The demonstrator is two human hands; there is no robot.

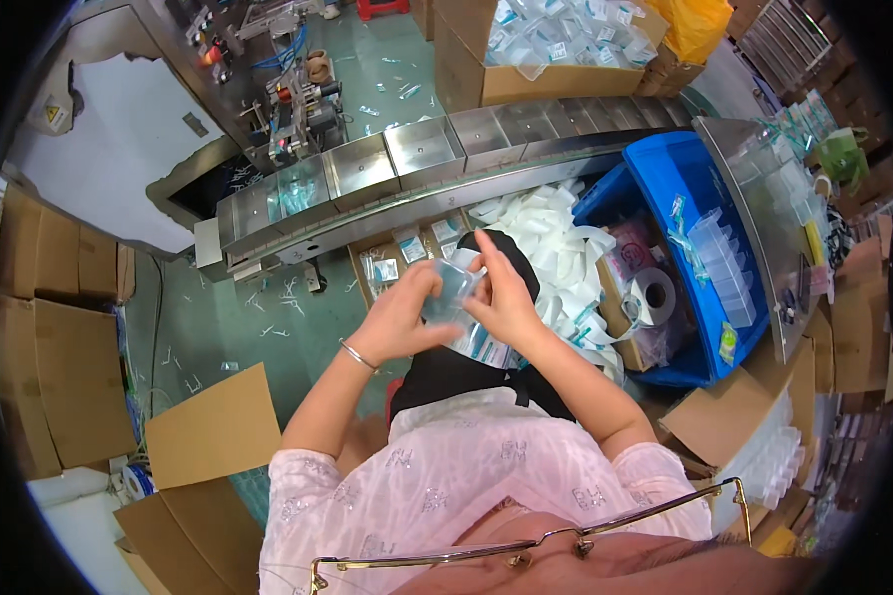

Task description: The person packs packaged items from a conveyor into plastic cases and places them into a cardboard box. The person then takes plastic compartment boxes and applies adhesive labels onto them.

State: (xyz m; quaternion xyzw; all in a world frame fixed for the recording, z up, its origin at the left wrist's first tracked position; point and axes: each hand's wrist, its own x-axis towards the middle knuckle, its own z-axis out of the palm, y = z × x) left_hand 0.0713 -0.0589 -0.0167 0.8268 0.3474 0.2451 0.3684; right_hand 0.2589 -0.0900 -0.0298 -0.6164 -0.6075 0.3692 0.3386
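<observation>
A small clear plastic box (453, 285) is between my two hands, above my lap. My left hand (404, 309) grips it from the left side, thumb near its top. My right hand (504, 295) holds its right edge, with the index finger pointing up and away and the other fingers curled at the box. What lies inside the box is too blurred to tell. Under my hands, flat packets with blue and white print (483, 347) rest on my black-clad lap.
A conveyor of metal trays (425, 146) crosses ahead, with blue-green pieces in one tray. White film strips (556, 233) are heaped to the right, beside a blue bin (687, 149). Beyond the conveyor stands a carton (526, 84) of clear packs. Open cardboard boxes (213, 426) stand left.
</observation>
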